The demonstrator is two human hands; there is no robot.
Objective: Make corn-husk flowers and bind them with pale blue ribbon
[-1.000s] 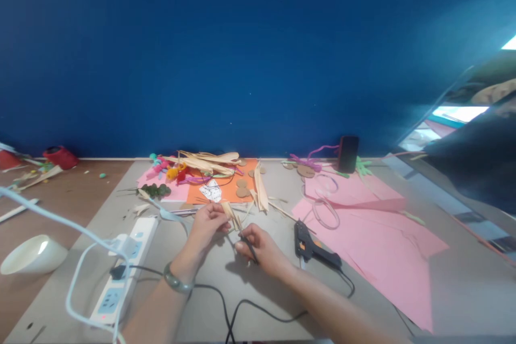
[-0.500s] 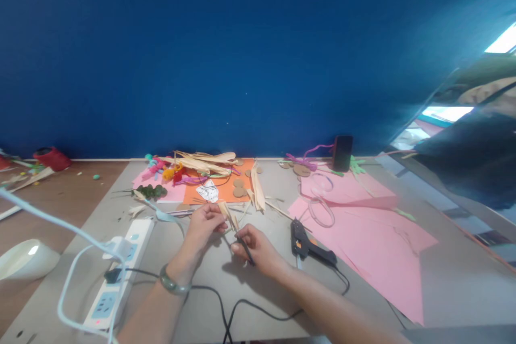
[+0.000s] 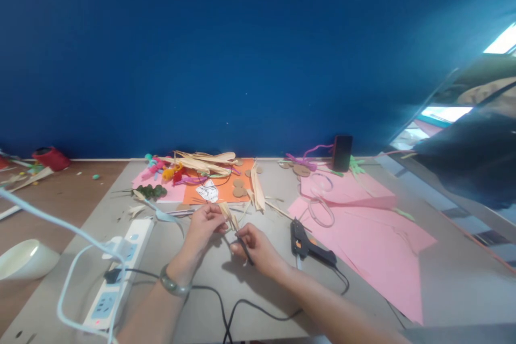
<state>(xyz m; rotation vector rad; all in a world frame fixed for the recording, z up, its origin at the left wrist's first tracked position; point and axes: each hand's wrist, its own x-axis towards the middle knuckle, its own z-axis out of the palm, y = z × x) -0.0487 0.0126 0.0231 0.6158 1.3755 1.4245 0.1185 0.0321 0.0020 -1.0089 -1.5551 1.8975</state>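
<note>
My left hand is closed, with thumb and fingers pinching a small pale strip of dried corn husk. Close beside it, my right hand is wrapped round a slim dark tool; its exact kind is too blurred to tell. The tool's upper end meets the lower part of the husk strip between the two hands. Just beyond my hands, a longer corn husk lies on the table, and more husks are piled over orange paper.
A black hot glue gun lies right of my hands beside pink paper. At left are a white power strip and a white bowl. Black cables cross the front. A black box stands against the blue wall.
Both hands stay almost in place around the husk strip. The dark tool and right fingers have shifted only very slightly.
</note>
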